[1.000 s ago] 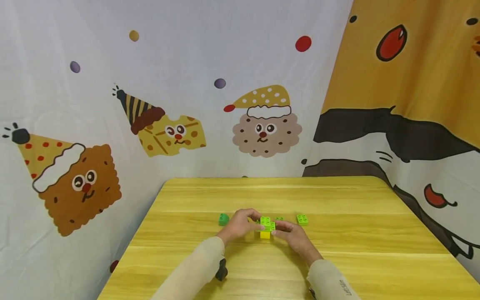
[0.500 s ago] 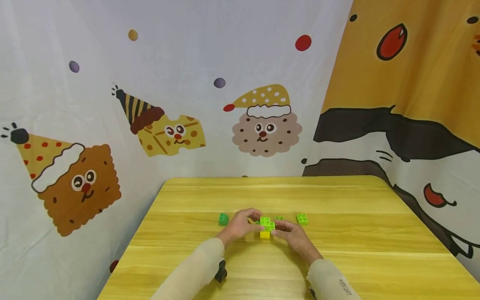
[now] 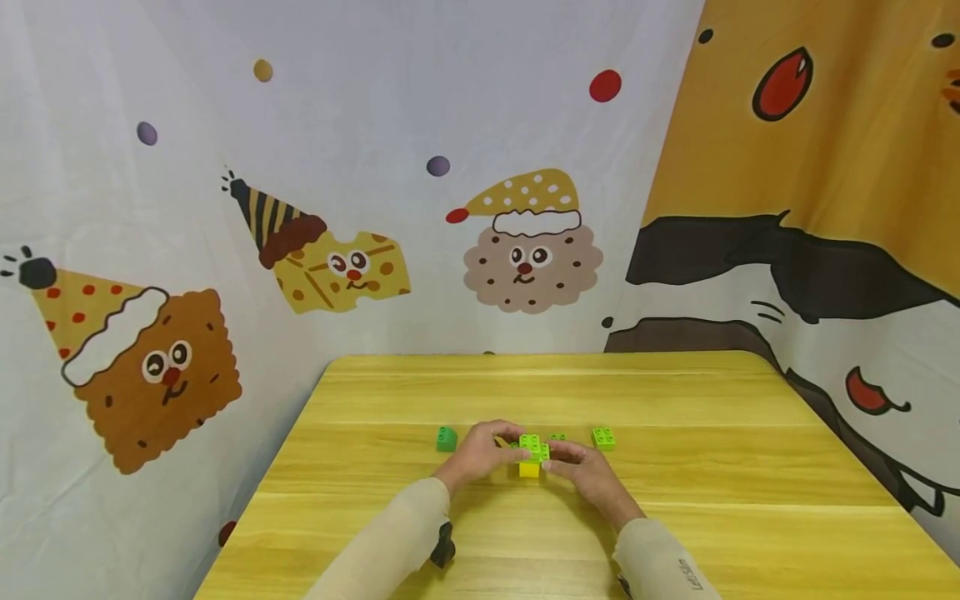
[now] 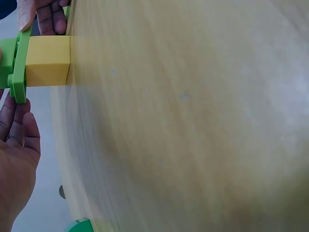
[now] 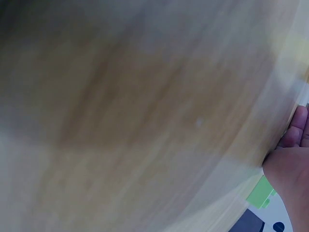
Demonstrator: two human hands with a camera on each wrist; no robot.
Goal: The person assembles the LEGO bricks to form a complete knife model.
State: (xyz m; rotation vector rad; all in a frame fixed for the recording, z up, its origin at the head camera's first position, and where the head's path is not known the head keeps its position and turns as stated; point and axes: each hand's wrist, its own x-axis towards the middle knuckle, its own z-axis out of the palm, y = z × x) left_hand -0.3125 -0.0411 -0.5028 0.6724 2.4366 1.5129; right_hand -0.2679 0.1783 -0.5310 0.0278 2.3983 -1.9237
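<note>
A small stack of toy building bricks stands on the table between both hands. Its base is a yellow brick [image 3: 529, 470], topped by a flat light-green brick [image 4: 20, 67] whose ends stick out past it. A light-green studded brick [image 3: 529, 442] sits uppermost. My left hand [image 3: 480, 452] grips the stack's green part from the left, its thumb across the front and the index finger arched behind. From the right, my right hand [image 3: 591, 477] pinches the jutting end of the flat brick. The right wrist view shows only part of that hand, with the stack out of sight.
A dark-green brick with a curved side [image 3: 447, 439] lies left of the hands. To the right, a light-green brick [image 3: 603, 438] rests on the wooden table [image 3: 675, 400]. Another green brick [image 3: 558, 437] shows partly behind the right hand. A printed cloth [image 3: 420, 108] hangs behind the table.
</note>
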